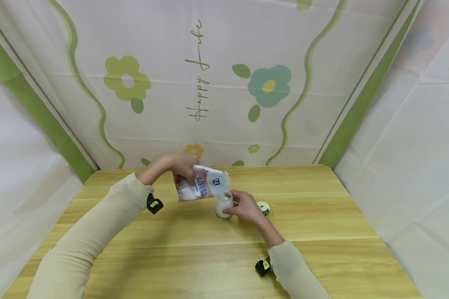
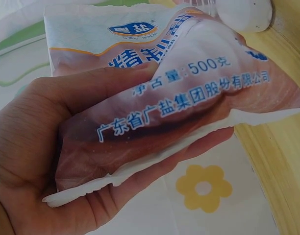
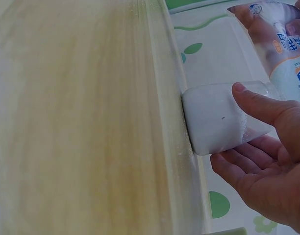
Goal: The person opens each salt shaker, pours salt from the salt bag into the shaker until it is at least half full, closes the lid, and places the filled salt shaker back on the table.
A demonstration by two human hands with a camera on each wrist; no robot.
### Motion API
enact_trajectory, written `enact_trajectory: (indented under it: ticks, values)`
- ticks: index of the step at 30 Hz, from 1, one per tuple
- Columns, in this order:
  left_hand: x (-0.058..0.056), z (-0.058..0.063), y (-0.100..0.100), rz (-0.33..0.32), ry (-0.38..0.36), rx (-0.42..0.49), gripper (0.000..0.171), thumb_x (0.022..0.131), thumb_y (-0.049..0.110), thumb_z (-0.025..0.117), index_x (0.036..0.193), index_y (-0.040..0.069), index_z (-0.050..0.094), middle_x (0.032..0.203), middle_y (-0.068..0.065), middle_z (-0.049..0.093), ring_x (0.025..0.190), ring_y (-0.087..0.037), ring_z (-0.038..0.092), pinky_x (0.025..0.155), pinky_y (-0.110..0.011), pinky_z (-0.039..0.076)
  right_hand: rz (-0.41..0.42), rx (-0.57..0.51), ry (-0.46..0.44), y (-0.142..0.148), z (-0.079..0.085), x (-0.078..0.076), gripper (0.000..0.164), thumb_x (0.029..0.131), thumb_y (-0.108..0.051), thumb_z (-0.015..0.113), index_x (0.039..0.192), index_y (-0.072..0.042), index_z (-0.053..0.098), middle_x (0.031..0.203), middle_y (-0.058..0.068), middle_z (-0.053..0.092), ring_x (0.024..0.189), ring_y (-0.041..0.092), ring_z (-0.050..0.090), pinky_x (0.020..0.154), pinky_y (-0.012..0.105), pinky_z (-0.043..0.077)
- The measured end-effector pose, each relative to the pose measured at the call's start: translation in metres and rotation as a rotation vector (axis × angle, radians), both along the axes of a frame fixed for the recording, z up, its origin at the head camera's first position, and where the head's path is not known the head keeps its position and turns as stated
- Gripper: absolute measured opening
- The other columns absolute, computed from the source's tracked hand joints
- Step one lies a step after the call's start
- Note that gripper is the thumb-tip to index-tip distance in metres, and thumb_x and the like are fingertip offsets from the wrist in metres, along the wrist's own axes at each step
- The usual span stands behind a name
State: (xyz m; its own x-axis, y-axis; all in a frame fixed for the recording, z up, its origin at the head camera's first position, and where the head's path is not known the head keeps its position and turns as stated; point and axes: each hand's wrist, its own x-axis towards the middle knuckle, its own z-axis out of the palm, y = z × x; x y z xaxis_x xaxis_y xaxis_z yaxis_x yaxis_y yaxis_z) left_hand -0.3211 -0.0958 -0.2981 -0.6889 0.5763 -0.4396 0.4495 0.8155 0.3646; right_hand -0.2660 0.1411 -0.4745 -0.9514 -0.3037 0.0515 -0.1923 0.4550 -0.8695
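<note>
My left hand point(image 1: 182, 165) grips a printed bag of salt point(image 1: 205, 182), tilted with its end at the mouth of a small clear jar point(image 1: 223, 207). In the left wrist view the thumb lies across the front of the salt bag point(image 2: 189, 88), with fingers behind it. My right hand point(image 1: 247, 206) holds the jar upright on the table between thumb and fingers. White salt fills much of the jar point(image 3: 213, 120) in the right wrist view. Just right of that hand lies a white and green lid point(image 1: 263, 207), partly hidden by the wrist.
The wooden table point(image 1: 194, 265) runs back to a white curtain point(image 1: 164, 37) printed with flowers and lettering. White cloth sides point(image 1: 408, 174) rise at the left and right. Each wrist wears a black camera, such as the left wrist camera point(image 1: 154, 204).
</note>
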Motion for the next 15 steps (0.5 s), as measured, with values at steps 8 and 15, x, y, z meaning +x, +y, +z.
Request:
enact_trajectory:
  ticks: [8, 15]
  values:
    - [0.0002, 0.0014, 0.0005, -0.001, 0.001, -0.003, 0.019, 0.083, 0.008, 0.073, 0.1, 0.0, 0.07, 0.088, -0.008, 0.074, 0.062, -0.015, 0.067, 0.053, -0.024, 0.057, 0.001, -0.003, 0.008, -0.0003, 0.0015, 0.0005, 0.055, 0.078, -0.011, 0.084, 0.128, -0.001, 0.063, 0.128, 0.017, 0.067, 0.12, 0.036, 0.064, 0.102, 0.047, 0.053]
    - [0.0008, 0.0008, 0.0003, -0.01, 0.006, -0.005, 0.019, 0.083, 0.008, 0.073, 0.1, 0.001, 0.071, 0.087, -0.008, 0.074, 0.061, -0.015, 0.067, 0.052, -0.024, 0.056, -0.005, 0.003, -0.002, -0.0004, 0.0014, 0.0012, 0.056, 0.078, -0.01, 0.084, 0.129, -0.001, 0.063, 0.129, 0.017, 0.066, 0.121, 0.036, 0.064, 0.102, 0.048, 0.053]
